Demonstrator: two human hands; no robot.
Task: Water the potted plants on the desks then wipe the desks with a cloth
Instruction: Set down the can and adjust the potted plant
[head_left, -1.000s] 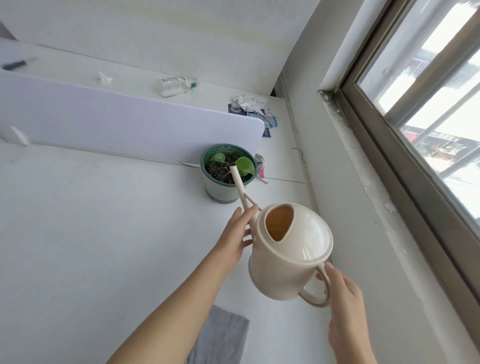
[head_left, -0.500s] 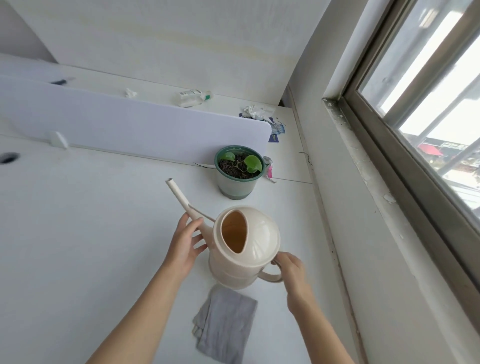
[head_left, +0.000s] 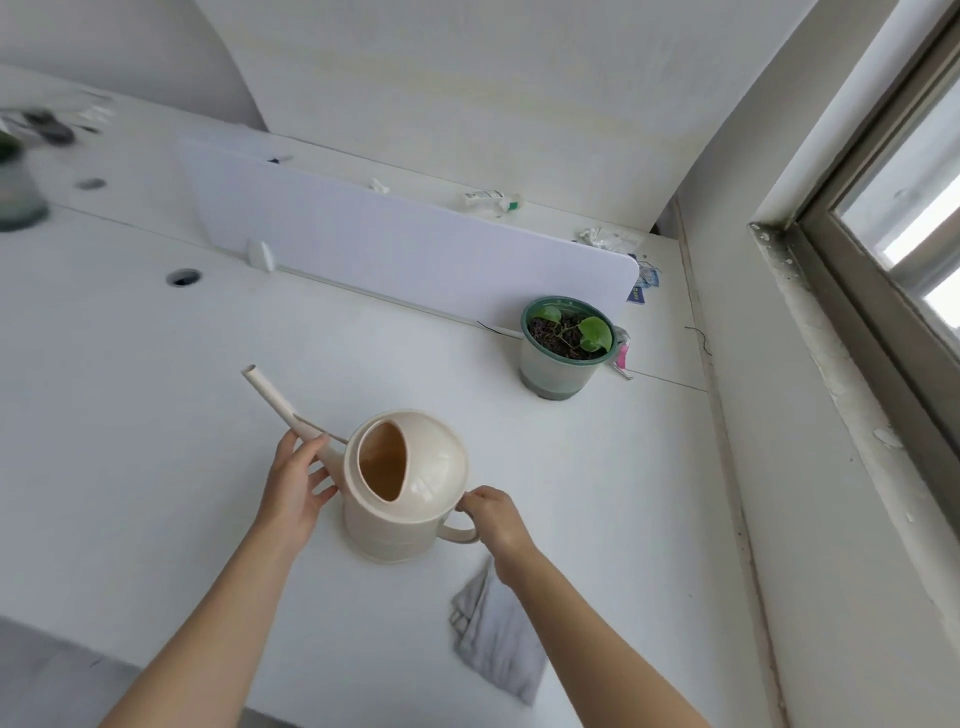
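A cream watering can (head_left: 415, 499) stands upright on the white desk (head_left: 130, 441), its spout pointing up and left. My right hand (head_left: 496, 522) grips its handle. My left hand (head_left: 298, 480) holds the base of the spout. A small green plant in a green-rimmed pot (head_left: 566, 345) stands at the back right, by the divider. A grey cloth (head_left: 496, 636) lies crumpled on the desk under my right forearm. A second pot (head_left: 18, 189), blurred, is at the far left on another desk.
A white divider panel (head_left: 395, 244) runs across the back of the desk. Behind it lie a tube, crumpled wrappers and small litter. A cable hole (head_left: 183, 278) is at the left. The wall and window sill (head_left: 841, 395) close off the right side.
The watering can has come away from the plant, swung left and gone down onto the desk. My view has turned left, so the pot now sits further right.
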